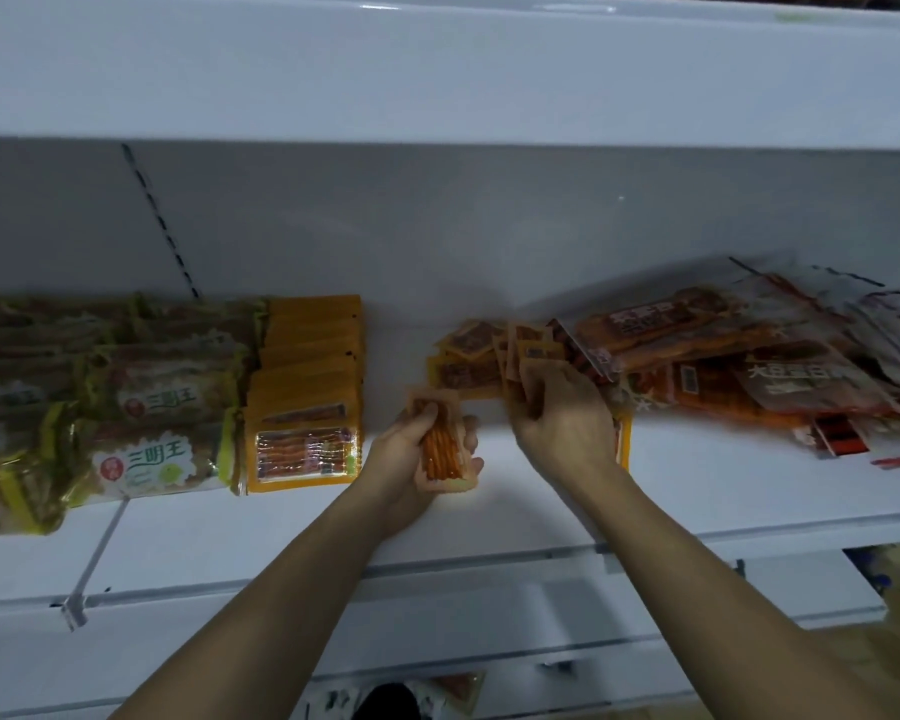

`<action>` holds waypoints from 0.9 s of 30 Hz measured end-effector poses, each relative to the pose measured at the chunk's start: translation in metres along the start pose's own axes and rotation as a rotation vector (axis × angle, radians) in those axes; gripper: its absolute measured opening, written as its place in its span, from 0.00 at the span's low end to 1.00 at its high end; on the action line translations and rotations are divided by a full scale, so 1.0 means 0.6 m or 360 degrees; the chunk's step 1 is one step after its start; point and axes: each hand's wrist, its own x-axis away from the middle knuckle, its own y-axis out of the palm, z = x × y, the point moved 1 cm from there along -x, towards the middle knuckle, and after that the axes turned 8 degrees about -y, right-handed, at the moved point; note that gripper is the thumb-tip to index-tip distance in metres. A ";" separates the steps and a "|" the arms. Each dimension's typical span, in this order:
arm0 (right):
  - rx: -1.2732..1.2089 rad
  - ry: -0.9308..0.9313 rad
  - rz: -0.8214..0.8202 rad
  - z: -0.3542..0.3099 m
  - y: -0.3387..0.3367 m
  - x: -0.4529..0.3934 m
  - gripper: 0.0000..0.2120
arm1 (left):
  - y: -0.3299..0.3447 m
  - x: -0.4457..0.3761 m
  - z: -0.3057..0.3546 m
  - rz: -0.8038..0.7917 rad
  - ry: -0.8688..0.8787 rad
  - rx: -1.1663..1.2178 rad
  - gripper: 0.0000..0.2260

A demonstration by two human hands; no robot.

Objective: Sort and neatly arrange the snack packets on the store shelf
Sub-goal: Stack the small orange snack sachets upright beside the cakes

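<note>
At the centre of the frame the left hand (pixel 411 449) curls its fingers round a small clear packet (pixel 440 449) of orange sticks, its long axis running up and down the frame, tilted slightly left. Just right of it, the right hand (pixel 562 418) pinches several small orange packets (pixel 528 356) fanned upright above the white shelf (pixel 489 517). Bare shelf lies between the yellow stack (pixel 307 392) at left and the loose heap (pixel 739 356) at right.
</note>
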 end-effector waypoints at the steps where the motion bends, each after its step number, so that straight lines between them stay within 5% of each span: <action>1: -0.0018 0.0003 0.0017 0.001 -0.001 -0.001 0.16 | 0.001 0.000 0.001 0.0017 -0.0022 0.0030 0.15; 6: -0.0163 0.0041 -0.0131 -0.040 -0.019 0.008 0.02 | -0.007 -0.002 -0.007 0.0026 0.0053 -0.0032 0.16; 15: -0.0957 0.0373 -0.0289 -0.133 -0.036 0.031 0.03 | 0.002 0.009 -0.009 0.0078 0.0112 -0.0091 0.14; 19: -0.0418 0.0115 0.0020 -0.071 -0.035 -0.005 0.03 | -0.006 -0.003 -0.009 0.0070 0.0010 0.0065 0.21; 22: 0.0144 0.0113 -0.0125 -0.012 0.000 -0.026 0.13 | -0.013 -0.011 -0.005 -0.0014 -0.0099 0.0166 0.24; 27: -0.0020 0.0305 -0.0271 0.012 -0.010 -0.033 0.07 | -0.019 -0.012 -0.004 0.0017 -0.0053 -0.0002 0.24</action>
